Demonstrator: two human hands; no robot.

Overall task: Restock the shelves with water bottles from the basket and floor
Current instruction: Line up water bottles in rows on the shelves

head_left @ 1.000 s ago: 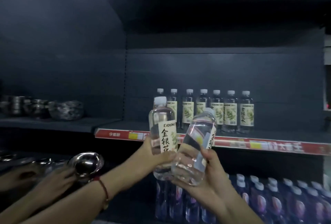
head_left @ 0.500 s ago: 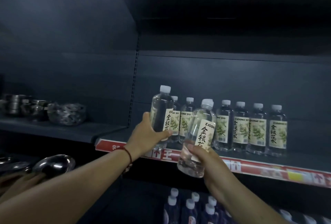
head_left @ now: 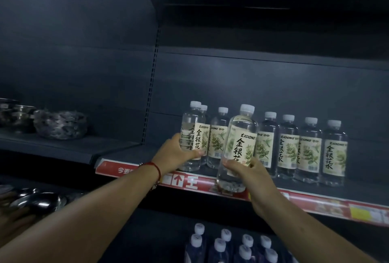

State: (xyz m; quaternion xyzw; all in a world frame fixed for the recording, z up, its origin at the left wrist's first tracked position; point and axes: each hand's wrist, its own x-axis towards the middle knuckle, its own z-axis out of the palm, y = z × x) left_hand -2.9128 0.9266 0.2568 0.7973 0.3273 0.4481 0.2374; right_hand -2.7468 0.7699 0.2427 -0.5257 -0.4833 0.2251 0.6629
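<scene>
My left hand [head_left: 172, 154] grips a clear water bottle [head_left: 190, 134] with a cream label, upright at the left end of the row, its base at the shelf [head_left: 126, 153]. My right hand [head_left: 247, 171] holds a second, same-looking bottle [head_left: 239, 140] upright over the shelf's red front strip [head_left: 189, 180], just in front of the row. Several matching bottles [head_left: 309, 149] stand in a line on the shelf behind and to the right.
Blue-tinted bottles with white caps [head_left: 231, 243] fill the shelf below. To the left, metal bowls [head_left: 19, 113] and a wrapped bundle [head_left: 61, 124] sit on a neighbouring shelf. Shiny steel bowls [head_left: 37, 199] lie lower left, with another person's hand [head_left: 12, 218] beside them.
Both hands have risen from below the shelf edge and moved forward; the left bottle has reached the left end of the row, and the right bottle has turned upright at the shelf front.
</scene>
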